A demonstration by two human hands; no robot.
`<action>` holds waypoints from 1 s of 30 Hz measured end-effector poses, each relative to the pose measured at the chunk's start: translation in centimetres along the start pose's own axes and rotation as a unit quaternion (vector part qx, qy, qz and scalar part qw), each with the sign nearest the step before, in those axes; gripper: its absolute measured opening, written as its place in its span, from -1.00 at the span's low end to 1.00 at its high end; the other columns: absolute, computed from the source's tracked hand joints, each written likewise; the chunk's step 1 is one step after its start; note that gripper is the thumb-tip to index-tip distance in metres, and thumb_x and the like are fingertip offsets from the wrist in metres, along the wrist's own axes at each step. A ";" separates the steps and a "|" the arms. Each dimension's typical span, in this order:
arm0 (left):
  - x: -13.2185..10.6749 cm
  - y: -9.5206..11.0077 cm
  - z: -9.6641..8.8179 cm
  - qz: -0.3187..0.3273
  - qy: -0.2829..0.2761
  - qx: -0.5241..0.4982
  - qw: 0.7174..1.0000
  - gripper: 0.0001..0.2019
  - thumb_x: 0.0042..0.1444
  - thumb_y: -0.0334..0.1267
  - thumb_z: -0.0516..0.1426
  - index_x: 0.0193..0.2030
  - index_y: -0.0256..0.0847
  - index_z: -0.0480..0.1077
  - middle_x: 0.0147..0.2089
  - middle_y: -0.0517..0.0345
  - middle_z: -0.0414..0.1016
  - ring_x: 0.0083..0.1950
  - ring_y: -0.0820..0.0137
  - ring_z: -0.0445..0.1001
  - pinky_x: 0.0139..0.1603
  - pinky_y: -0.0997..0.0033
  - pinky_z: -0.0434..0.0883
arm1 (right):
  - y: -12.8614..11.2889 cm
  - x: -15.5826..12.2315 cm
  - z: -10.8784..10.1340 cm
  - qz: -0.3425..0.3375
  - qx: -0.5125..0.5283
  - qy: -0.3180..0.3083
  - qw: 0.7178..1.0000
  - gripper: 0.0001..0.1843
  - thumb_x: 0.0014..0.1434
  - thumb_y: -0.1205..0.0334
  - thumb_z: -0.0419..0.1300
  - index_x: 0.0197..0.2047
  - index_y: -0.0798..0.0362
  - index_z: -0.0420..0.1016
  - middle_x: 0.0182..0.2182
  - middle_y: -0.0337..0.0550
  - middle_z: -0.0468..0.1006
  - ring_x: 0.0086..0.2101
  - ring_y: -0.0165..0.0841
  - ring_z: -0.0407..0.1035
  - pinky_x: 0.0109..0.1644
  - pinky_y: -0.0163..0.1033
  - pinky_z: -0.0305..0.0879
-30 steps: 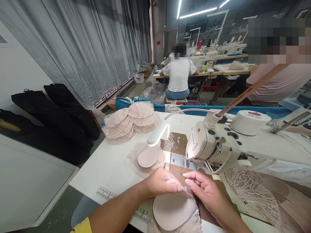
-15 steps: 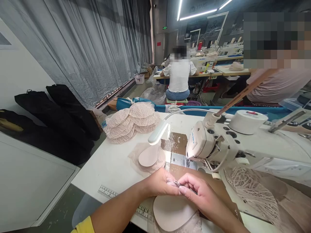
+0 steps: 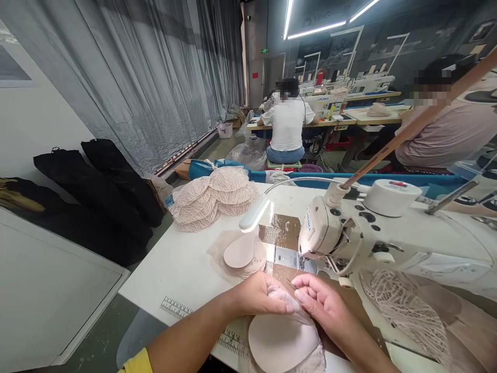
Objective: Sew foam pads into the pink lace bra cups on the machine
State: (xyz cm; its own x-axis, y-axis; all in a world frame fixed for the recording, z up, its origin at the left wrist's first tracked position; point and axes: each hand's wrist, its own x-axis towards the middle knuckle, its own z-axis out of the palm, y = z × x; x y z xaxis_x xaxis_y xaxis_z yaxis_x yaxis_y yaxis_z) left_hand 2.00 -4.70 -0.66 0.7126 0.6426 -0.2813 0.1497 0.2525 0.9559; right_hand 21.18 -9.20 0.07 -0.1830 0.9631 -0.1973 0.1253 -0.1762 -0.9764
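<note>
My left hand [image 3: 258, 294] pinches the gathered edge of pale, sheer lace fabric [image 3: 285, 296] between thumb and fingers. Below it hangs the smooth beige moulded cup [image 3: 281, 342] joined to that lace, at the table's front edge. Close by on the right, my right hand [image 3: 324, 305] is closed round a slim, pointed metal tool [image 3: 290, 284]; only its tip shows, so its kind is unclear. A second cup [image 3: 238, 251] with sheer lace lies flat beyond my left hand, left of the sewing machine [image 3: 322, 228].
Stacked lace cups [image 3: 213, 199] sit at the table's far left. A lit lamp [image 3: 254, 213] bends over the work area. More lace fabric [image 3: 404, 311] lies on the right beside the machine. Ruler markings [image 3: 174, 306] run along the front edge. Two people sit at machines beyond.
My hands have parted slightly, the right one moving right with the metal tool. More of the lace edge now shows in my left hand. The view has shifted a little.
</note>
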 end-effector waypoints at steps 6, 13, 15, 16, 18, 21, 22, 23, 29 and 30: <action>-3.6 3.5 -2.2 0.009 0.110 0.298 0.948 -0.64 0.02 -0.03 0.22 -0.55 -0.29 0.35 -0.58 0.27 0.20 -0.52 0.53 0.14 -0.52 0.50 0.04 | 0.7 -0.1 -1.7 -0.092 -0.191 0.066 0.975 -0.65 0.10 -0.13 0.16 -0.23 -0.03 0.46 -0.37 -0.16 0.51 -0.37 -0.26 0.39 -0.28 -0.21 0.31; 0.0 4.7 -5.7 0.033 0.285 0.408 0.867 -0.46 -0.06 -0.19 0.21 0.12 -0.19 0.36 0.19 -0.05 0.30 0.13 0.10 0.28 0.02 0.31 0.26 | -0.2 -0.6 1.6 -0.321 -0.374 -0.115 0.862 -0.80 0.09 0.35 0.07 -0.32 -0.08 0.50 -0.35 -0.15 0.51 -0.44 -0.34 0.34 -0.41 -0.30 0.17; 1.5 3.6 -6.5 0.002 0.271 0.392 0.879 -0.45 -0.14 -0.23 0.24 0.08 -0.23 0.39 0.11 -0.07 0.38 0.08 0.09 0.32 0.03 0.27 0.26 | 0.0 -0.7 1.7 -0.301 -0.419 -0.155 0.843 -0.81 -0.06 0.46 0.06 -0.51 -0.03 0.38 -0.42 -0.20 0.47 -0.48 -0.37 0.28 -0.45 -0.31 0.08; 1.9 3.0 -6.8 -0.009 0.260 0.377 0.889 -0.53 -0.16 -0.24 0.23 -0.01 -0.24 0.44 -0.01 -0.04 0.45 -0.01 0.11 0.38 -0.03 0.29 0.29 | 0.1 -0.7 1.3 -0.277 -0.434 -0.157 0.843 -0.81 -0.16 0.50 0.05 -0.57 -0.01 0.30 -0.46 -0.22 0.45 -0.49 -0.37 0.26 -0.46 -0.30 0.04; 2.1 2.0 -6.8 -0.019 0.229 0.339 0.912 -0.73 -0.11 -0.20 0.20 -0.25 -0.28 0.49 -0.28 0.07 0.50 -0.22 0.23 0.43 -0.22 0.38 0.31 | 0.5 -0.6 -0.1 -0.216 -0.450 -0.126 0.858 -0.80 -0.30 0.52 0.03 -0.63 0.01 0.18 -0.55 -0.23 0.40 -0.50 -0.35 0.24 -0.46 -0.28 0.01; 1.6 1.1 -6.3 -0.010 0.174 0.265 0.949 -0.72 0.01 -0.09 0.14 -0.38 -0.32 0.46 -0.46 0.18 0.41 -0.39 0.38 0.39 -0.39 0.49 0.26 | 0.7 -0.2 -2.0 -0.135 -0.394 -0.068 0.907 -0.85 -0.12 0.44 0.05 -0.59 -0.01 0.22 -0.56 -0.22 0.41 -0.46 -0.29 0.29 -0.40 -0.25 0.11; 1.3 0.9 -6.1 -0.004 0.158 0.240 0.958 -0.68 0.03 -0.05 0.13 -0.37 -0.33 0.45 -0.46 0.19 0.40 -0.41 0.41 0.37 -0.41 0.51 0.25 | 0.7 0.1 -2.3 -0.111 -0.356 -0.051 0.926 -0.87 0.01 0.35 0.05 -0.52 -0.02 0.29 -0.51 -0.20 0.45 -0.42 -0.27 0.33 -0.35 -0.23 0.17; 1.2 0.9 -5.9 0.002 0.144 0.217 0.966 -0.66 0.04 -0.02 0.13 -0.36 -0.34 0.45 -0.46 0.19 0.39 -0.42 0.43 0.37 -0.42 0.52 0.25 | 0.5 0.4 -2.3 -0.087 -0.317 -0.035 0.944 -0.88 0.11 0.25 0.04 -0.42 -0.02 0.37 -0.42 -0.18 0.49 -0.36 -0.25 0.36 -0.29 -0.21 0.23; 1.3 0.6 -5.5 0.030 0.103 0.147 0.983 -0.65 0.08 -0.02 0.13 -0.31 -0.34 0.46 -0.41 0.12 0.44 -0.39 0.42 0.40 -0.38 0.50 0.30 | -0.9 1.9 0.8 -0.018 -0.185 -0.049 0.981 -0.71 0.10 0.04 0.18 -0.17 0.02 0.41 -0.33 -0.19 0.47 -0.29 -0.25 0.37 -0.23 -0.21 0.29; 1.3 0.6 -5.5 0.037 0.101 0.147 0.983 -0.68 0.08 -0.05 0.13 -0.31 -0.34 0.47 -0.38 0.10 0.47 -0.36 0.40 0.42 -0.35 0.49 0.32 | -1.0 2.0 1.2 -0.025 -0.180 -0.051 0.982 -0.76 0.13 0.03 0.15 -0.29 0.03 0.40 -0.41 -0.23 0.42 -0.36 -0.29 0.33 -0.28 -0.23 0.27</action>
State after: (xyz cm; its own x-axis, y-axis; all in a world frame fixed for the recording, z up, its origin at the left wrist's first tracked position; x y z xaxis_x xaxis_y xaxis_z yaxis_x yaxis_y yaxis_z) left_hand -0.73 0.28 -0.90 0.5830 0.7892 -0.1931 0.3151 -0.0007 0.9490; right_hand 19.47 -7.34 0.54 -0.2914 0.9403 -0.1757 0.4466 -0.0287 -0.8943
